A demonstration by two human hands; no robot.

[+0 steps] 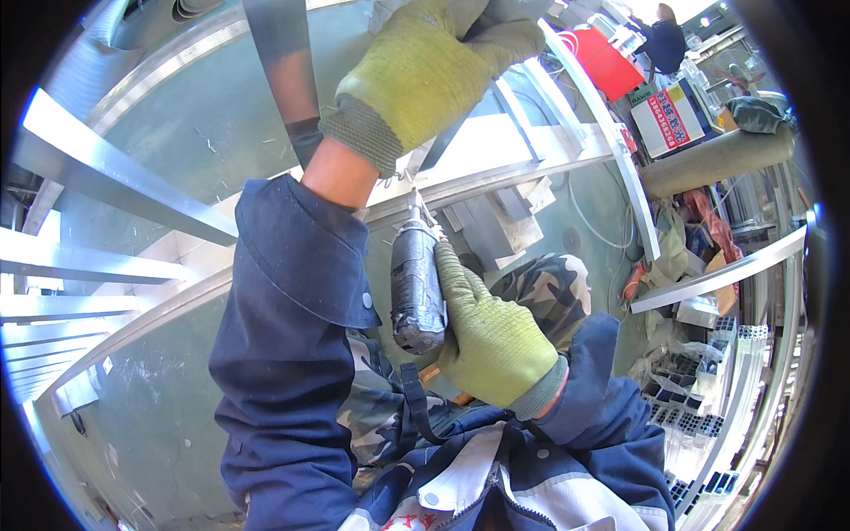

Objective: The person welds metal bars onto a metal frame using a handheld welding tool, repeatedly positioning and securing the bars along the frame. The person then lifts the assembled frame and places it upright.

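Observation:
My right hand [500,350], in a yellow-green work glove, is closed round a power drill [416,292] wrapped in dark tape. Its index finger lies along the drill's side, and the narrow front end points away from me at a metal rail [487,181]. My left hand [416,80], gloved alike, reaches farther out over a pale metal frame. Its fingers are curled at the top edge; what they hold is hidden. Beside my left wrist, a dark flat metal bar [283,71] runs up to the top of the view.
Several silvery metal bars [124,177] stick out at the left. Short metal offcuts [496,221] lie below the rail. At the right are a thick roll [717,164], a white-and-red box [664,119], a curved strip [726,274] and stacked profiles [691,398]. A person [666,40] is far off.

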